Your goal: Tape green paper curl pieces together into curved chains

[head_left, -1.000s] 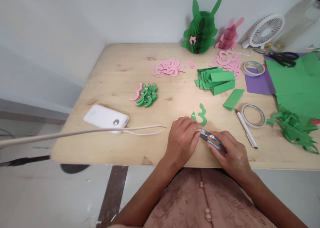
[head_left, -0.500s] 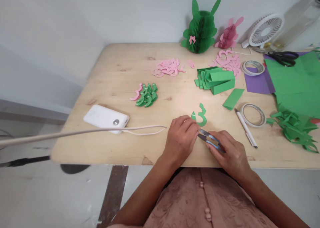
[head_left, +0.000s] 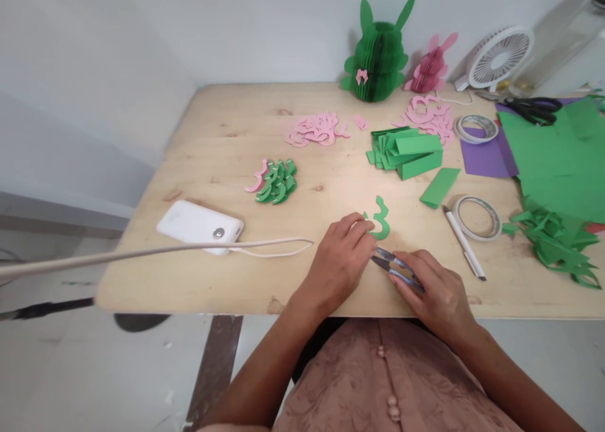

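Note:
My right hand [head_left: 437, 290] is closed on small metal snips [head_left: 398, 270], whose blades point left and stand a little apart. The fingers of my left hand [head_left: 343, 255] are pressed together at the blade tips; what they hold is mostly hidden. Just beyond them a curvy green paper cutout [head_left: 382, 221] lies on the wooden table [head_left: 265, 280]. A cluster of green curved cutouts [head_left: 278, 183] with a pink cutout [head_left: 258, 176] on its left lies further left.
A white power bank [head_left: 198, 225] and its cable are at left. Pink cutouts [head_left: 319, 129], folded green strips [head_left: 406, 151], a white pen [head_left: 464, 244], a tape roll [head_left: 477, 219] and green scraps [head_left: 558, 239] lie around. Paper rabbits [head_left: 379, 63] and a fan [head_left: 501, 58] stand behind.
My left hand has shifted slightly left and down, with the snips' tips also a little further left. The view has moved slightly.

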`<state>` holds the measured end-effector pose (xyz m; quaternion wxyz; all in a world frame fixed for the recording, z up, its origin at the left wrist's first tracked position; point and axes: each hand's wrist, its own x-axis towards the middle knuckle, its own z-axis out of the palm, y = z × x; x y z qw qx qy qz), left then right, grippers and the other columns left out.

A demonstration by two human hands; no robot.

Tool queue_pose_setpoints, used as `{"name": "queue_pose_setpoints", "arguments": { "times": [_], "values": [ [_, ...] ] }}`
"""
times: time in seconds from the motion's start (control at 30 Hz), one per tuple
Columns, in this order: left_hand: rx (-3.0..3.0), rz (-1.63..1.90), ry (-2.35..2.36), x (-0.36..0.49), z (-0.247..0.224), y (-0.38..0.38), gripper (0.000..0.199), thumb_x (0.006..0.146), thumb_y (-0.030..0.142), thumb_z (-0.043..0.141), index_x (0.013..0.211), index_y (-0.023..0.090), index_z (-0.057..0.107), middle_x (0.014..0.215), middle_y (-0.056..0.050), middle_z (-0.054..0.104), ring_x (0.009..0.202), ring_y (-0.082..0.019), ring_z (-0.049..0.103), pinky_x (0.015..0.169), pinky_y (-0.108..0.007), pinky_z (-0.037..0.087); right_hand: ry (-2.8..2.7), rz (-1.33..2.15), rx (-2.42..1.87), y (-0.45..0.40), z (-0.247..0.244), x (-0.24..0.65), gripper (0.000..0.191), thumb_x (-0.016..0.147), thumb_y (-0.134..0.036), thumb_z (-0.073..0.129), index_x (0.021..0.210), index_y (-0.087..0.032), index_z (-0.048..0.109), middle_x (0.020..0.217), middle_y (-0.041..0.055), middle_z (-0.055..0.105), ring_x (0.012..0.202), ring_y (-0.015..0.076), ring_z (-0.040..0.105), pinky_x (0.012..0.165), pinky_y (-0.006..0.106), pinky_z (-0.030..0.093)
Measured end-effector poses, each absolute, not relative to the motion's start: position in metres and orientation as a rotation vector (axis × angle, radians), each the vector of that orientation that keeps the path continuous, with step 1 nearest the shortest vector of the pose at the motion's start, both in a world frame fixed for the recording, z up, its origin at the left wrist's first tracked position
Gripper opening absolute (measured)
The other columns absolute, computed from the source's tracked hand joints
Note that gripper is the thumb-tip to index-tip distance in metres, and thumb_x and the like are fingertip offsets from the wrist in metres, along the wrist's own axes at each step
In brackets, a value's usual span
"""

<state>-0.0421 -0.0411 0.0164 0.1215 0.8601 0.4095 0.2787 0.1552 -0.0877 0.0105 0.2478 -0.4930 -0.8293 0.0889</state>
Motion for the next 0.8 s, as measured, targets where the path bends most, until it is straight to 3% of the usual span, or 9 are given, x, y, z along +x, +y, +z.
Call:
{"name": "queue_pose_setpoints", "arguments": {
  "times": [0.27,0.5,0.8],
  "values": [
    [2.104,1.062,1.179,-0.046,0.019,-0.053,0.011,0.087,0.012,0.048,0.083,0.018,0.055,0.097,-0.008,0.065,0.104,-0.02,0.055,0.09,-0.037,0.047,-2.228,0.144,-1.458,-0.089,0.017,0.18,0.023,0.089,-0.027,0.054,0.111,-0.018,0.056,0.095,0.0065,0.066,0.082,0.0154,0.064,0.067,0.023,0.05],
    [1.467,0.985,1.318,-0.048,0.014,-0.07,0.006,0.084,0.02,0.056,0.079,0.02,0.06,0.087,-0.002,0.067,0.085,-0.016,0.062,0.079,-0.029,0.047,-1.965,-0.312,-1.843,-0.086,0.015,0.25,0.034,0.087,-0.043,0.053,0.104,-0.016,0.064,0.082,0.0057,0.066,0.06,0.0151,0.058,0.059,0.027,0.045],
    [0.977,0.94,1.271,-0.045,0.015,-0.074,0.015,0.074,0.029,0.068,0.072,0.016,0.061,0.072,-0.001,0.064,0.069,-0.013,0.058,0.067,-0.024,0.043,-1.942,-0.369,-2.029,-0.084,-0.005,0.28,0.038,0.087,-0.045,0.049,0.111,-0.018,0.063,0.089,0.0102,0.067,0.084,0.0283,0.063,0.064,0.036,0.047]
  ]
}}
